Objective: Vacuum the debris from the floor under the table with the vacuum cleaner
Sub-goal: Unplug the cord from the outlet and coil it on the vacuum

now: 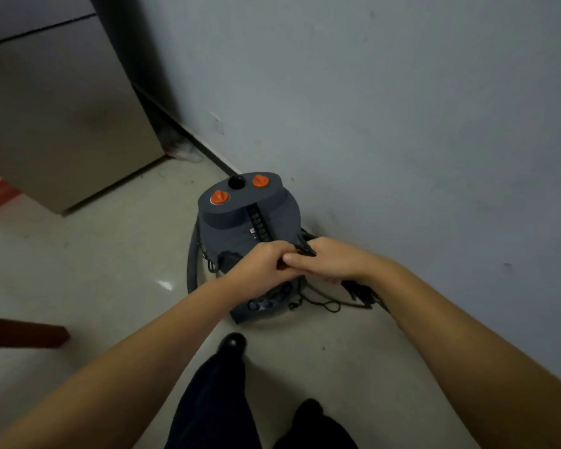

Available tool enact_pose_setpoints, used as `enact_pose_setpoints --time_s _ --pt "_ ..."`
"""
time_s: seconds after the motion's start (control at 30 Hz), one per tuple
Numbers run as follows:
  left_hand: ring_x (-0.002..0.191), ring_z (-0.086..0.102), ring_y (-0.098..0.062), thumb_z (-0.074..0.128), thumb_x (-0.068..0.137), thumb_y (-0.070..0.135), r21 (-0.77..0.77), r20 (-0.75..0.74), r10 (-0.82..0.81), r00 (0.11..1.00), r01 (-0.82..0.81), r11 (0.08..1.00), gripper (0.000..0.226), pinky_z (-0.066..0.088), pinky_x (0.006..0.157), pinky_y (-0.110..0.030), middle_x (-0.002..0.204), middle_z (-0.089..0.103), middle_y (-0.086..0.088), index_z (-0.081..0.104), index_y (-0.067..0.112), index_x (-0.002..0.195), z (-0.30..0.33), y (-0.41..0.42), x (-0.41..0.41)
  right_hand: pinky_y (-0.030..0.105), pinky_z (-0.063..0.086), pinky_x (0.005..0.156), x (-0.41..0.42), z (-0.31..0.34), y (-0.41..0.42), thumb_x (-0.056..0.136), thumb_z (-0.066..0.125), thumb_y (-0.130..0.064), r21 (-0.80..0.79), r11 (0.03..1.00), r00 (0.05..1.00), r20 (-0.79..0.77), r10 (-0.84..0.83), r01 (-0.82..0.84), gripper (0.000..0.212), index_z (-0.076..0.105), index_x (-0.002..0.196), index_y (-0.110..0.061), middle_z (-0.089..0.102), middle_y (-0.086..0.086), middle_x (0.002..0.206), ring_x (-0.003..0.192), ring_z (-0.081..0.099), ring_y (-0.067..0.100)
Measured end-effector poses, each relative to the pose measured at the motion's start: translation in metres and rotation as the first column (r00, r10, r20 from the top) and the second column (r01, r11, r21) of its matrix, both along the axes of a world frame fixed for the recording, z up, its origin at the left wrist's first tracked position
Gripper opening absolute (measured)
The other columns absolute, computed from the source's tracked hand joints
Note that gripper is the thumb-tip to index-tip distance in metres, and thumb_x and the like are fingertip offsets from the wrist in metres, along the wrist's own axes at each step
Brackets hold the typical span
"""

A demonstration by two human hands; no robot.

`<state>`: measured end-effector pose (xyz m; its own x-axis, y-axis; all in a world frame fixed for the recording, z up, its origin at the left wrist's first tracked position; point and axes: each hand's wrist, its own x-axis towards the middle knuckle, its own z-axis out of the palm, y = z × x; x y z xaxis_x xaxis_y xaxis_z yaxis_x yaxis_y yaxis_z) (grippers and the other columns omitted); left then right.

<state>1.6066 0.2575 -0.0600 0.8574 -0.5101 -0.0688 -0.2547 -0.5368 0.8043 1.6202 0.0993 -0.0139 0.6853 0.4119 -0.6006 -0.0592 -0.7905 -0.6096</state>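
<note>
Here, in the head view, you are standing over the vacuum [246, 234], a dark grey canister with two orange knobs [220, 197] and an open hose port [236, 182] on top, parked on the floor [110, 270] just beside the wall [402, 124]. Both your hands meet at its near side: your left hand [262, 265] is curled over something dark there, and your right hand [329, 259] pinches a bundle of black cord [306, 251] whose loops trail out past your wrist towards the wall. What exactly your left fingers hold is hard to make out, since the two hands overlap; it looks like the same cord. A grey hose [191, 264] curves round the left of the canister. By my reading you are at the setting-up step, freeing the power cord, with no suction work begun. No table or debris is clearly in sight; a dark reddish piece of furniture [23, 332] shows at the left edge, and a beige cabinet [62, 108] stands further back. The next move likely calls for unwinding the cord fully without tangling the loops, finding a socket, then taking up the hose so you can carry the nozzle under the table.
</note>
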Motion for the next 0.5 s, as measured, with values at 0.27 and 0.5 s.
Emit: enact_pose_setpoints --time_s 0.27,0.5 --pt "0.064 0.047 -0.007 0.059 0.091 0.023 0.102 -0.026 0.218 0.976 -0.214 0.971 0.021 0.035 0.062 -0.026 0.071 0.051 0.002 0.052 0.006 0.082 -0.026 -0.040 -0.021 0.015 0.019 0.035 -0.005 0.027 -0.104 0.101 0.043 -0.022 0.247 0.949 0.934 -0.342 -0.106 0.198 0.033 0.051 0.072 -0.010 0.028 -0.007 0.038 0.033 0.021 0.004" --pt "0.131 0.033 -0.006 0.061 0.085 0.003 -0.160 -0.285 0.127 0.950 -0.178 0.971 0.075 0.039 0.101 -0.024 0.149 0.023 0.005 0.026 0.034 0.145 -0.001 -0.058 0.006 0.008 0.020 0.032 0.026 0.015 -0.116 0.087 0.057 -0.035 0.557 0.741 0.776 -0.626 0.077 0.376 0.031 0.058 0.065 -0.013 0.030 -0.013 0.031 0.028 0.018 -0.001"
